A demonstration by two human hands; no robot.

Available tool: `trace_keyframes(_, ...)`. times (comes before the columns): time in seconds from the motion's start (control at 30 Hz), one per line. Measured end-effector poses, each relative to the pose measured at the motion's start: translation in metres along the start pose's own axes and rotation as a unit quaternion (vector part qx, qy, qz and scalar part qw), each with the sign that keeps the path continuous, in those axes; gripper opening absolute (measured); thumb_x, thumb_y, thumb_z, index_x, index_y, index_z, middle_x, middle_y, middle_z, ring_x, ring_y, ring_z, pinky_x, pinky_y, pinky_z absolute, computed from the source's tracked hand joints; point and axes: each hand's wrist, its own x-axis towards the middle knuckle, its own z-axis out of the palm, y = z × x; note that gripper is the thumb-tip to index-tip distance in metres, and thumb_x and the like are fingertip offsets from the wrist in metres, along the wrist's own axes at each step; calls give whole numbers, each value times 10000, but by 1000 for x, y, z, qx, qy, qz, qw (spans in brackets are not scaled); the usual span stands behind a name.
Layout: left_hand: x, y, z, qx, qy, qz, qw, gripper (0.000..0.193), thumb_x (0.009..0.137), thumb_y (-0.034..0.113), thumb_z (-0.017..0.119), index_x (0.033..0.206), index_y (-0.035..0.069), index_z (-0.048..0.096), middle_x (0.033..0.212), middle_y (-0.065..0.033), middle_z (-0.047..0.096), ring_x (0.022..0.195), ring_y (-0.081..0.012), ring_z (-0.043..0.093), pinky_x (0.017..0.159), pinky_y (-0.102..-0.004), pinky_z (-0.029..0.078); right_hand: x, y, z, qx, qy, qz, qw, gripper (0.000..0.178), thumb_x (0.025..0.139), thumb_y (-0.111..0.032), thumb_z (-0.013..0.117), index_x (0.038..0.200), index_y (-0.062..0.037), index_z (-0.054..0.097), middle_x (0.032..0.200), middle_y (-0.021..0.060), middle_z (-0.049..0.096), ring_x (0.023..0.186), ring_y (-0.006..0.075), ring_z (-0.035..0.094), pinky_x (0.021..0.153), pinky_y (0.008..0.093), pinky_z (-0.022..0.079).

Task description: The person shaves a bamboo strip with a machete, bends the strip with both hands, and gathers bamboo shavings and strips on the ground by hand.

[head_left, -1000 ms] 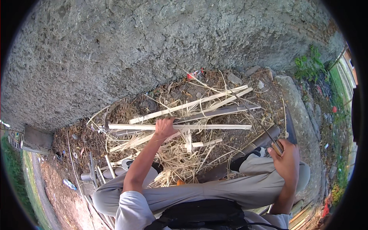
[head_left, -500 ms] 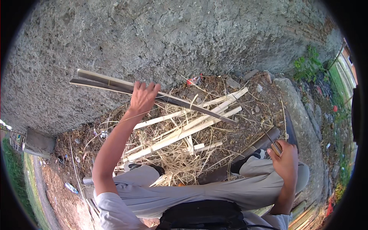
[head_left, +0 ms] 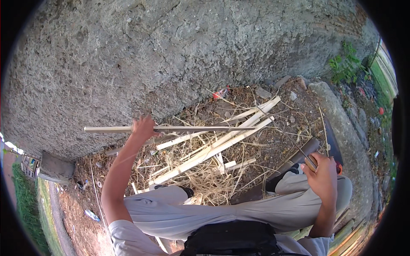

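Observation:
My left hand (head_left: 144, 128), slightly blurred, is closed around a long bamboo strip (head_left: 183, 129) held almost level in front of the wall. The strip is pale along its edge and dark on its side. Below that hand, another dark strip (head_left: 171, 137) slants, partly hidden by the hand and arm. By my right knee, my right hand (head_left: 323, 175) grips a knife (head_left: 311, 163) by its wooden handle, its thin dark blade slanting up and left. Several pale split bamboo strips (head_left: 209, 151) lie crossed on the ground between my feet, over a heap of thin shavings (head_left: 209, 181).
A rough grey wall (head_left: 179, 55) rises right behind the pile. Dark bamboo lengths (head_left: 294, 160) lie by my right foot, with a stone edge (head_left: 341, 128) beyond. More bamboo poles (head_left: 346, 239) lie at the lower right. A plastic bottle (head_left: 92, 215) lies at the left.
My left hand has moved down and left. Its two strips have parted: one is now level in the hand, the other sits lower. My right hand still holds the knife.

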Motion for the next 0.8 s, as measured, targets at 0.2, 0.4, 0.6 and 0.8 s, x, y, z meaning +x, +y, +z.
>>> trace_keyframes(0.2, -13, -49, 49, 43, 249, 103, 962, 535, 672, 411, 795, 1085, 120, 619, 1163, -64, 573, 693, -271, 675, 563, -399, 533, 0, -3, 3, -7, 1, 5, 1000, 228, 735, -128, 751, 884, -1, 633, 772, 166, 637, 734, 370, 557, 680, 453, 433)
trace_keyframes(0.4, -28, -27, -21, -90, 161, 20, 983, 911, 615, 437, 830, 1385, 215, 396, 1006, -124, 659, 703, -240, 668, 600, -385, 517, 4, -6, 4, -53, 2, 14, 999, 243, 732, -127, 753, 894, 4, 628, 764, 165, 635, 744, 369, 560, 701, 446, 435)
trace_keyframes(0.6, -42, -46, 1, -523, -219, -76, 820, 793, 707, 228, 747, 1321, -44, 325, 747, -137, 651, 479, -153, 602, 394, -275, 455, 2, -8, 9, -51, 9, 14, 999, 289, 727, -148, 764, 943, -6, 635, 804, 160, 643, 801, 361, 557, 739, 439, 442)
trace_keyframes(0.8, -41, -24, 68, -554, -136, -97, 816, 454, 736, 236, 694, 1045, -36, 501, 627, -102, 602, 433, -162, 554, 390, -308, 435, 4, -8, 10, -70, -8, 12, 997, 294, 725, -149, 766, 945, -5, 636, 827, 165, 643, 810, 361, 554, 747, 438, 442)
